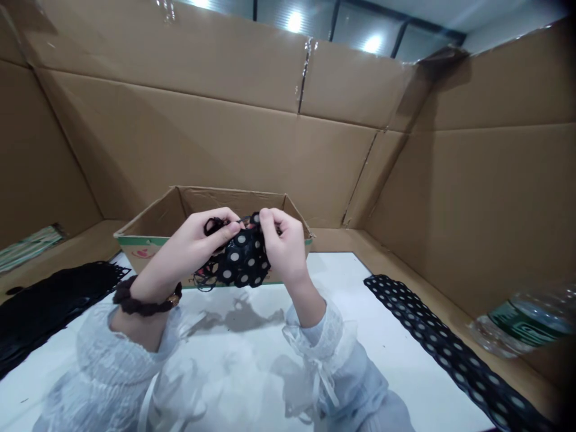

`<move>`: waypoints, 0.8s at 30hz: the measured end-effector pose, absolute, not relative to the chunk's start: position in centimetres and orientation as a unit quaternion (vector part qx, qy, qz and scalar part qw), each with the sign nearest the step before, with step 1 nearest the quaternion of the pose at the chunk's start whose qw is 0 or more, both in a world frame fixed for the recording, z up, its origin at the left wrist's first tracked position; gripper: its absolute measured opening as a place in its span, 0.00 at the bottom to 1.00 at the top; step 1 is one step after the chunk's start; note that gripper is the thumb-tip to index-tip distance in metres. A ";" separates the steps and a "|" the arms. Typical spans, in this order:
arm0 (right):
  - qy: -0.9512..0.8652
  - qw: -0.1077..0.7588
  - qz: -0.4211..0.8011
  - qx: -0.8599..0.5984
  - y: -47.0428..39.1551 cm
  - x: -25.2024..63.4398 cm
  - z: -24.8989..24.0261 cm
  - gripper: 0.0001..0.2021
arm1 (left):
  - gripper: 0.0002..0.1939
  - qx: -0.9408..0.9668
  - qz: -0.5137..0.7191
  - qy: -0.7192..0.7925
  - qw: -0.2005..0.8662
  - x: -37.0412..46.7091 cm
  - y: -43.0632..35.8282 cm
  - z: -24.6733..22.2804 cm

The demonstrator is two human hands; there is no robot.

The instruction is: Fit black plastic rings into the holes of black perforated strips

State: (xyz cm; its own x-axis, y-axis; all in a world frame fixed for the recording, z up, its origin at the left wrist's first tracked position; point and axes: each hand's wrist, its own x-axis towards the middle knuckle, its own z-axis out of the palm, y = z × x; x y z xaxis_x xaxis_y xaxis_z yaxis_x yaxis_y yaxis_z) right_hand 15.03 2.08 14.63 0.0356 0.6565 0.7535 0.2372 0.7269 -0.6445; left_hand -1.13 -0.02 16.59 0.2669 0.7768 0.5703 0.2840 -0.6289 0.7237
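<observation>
Black fabric with white polka dots (243, 258) is held up between my two hands, above the white tabletop and in front of an open cardboard box (148, 241). At its upper left, my left hand (202, 237) pinches the cloth between thumb and fingers, with dark thin loops hanging beside it. The fingers of my right hand (284, 240) are closed on the cloth's upper right edge. A long strip of the same dotted fabric (432, 336) lies along the right side of the table.
Black fabric with a fringed end (49, 309) lies at the left. Tall cardboard walls (252, 144) stand around the table (360, 360). A clear plastic bottle with a green label (526, 321) lies at the right.
</observation>
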 end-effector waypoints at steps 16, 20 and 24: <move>-0.714 0.586 0.183 -0.338 5.5 15.5 13.6 0.17 | 0.09 0.638 0.562 0.391 0.351 -1.0 1.4 15.4; -0.725 0.554 0.307 -0.270 3.6 14.4 14.4 0.15 | 0.10 0.643 0.556 0.379 0.366 -0.6 1.2 15.4; -0.649 0.578 0.410 -0.276 4.7 15.8 14.6 0.13 | 0.10 0.631 0.518 0.398 0.418 -0.5 0.2 15.9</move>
